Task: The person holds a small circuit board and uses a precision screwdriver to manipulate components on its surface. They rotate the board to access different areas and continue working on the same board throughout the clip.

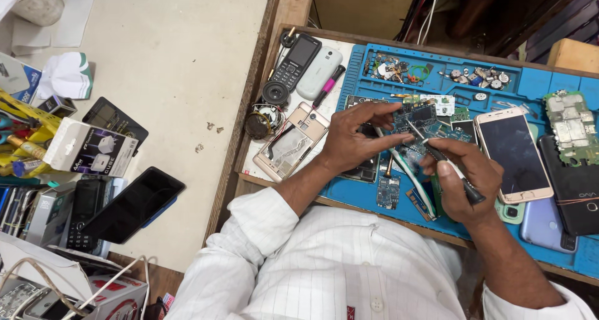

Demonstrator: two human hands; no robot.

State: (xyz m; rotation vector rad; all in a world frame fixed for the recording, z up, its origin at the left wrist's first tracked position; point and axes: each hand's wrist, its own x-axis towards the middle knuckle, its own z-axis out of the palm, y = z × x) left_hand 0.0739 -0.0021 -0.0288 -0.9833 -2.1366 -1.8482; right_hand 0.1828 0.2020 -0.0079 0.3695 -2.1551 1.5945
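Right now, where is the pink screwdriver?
In the head view, the pink-handled screwdriver lies left of the blue mat, beside the white phone and just above the gold phone frame.

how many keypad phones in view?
3. A black keypad phone and a white keypad phone lie side by side at the blue mat's left edge; another black one lies far left. Clutter may hide others.

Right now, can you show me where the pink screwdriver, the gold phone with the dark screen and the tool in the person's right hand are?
pink screwdriver (329, 87), head view, on its pink handle.
gold phone (513, 155), head view, middle of its dark screen.
tool (444, 158), head view, on its shaft above the right hand (465, 183).
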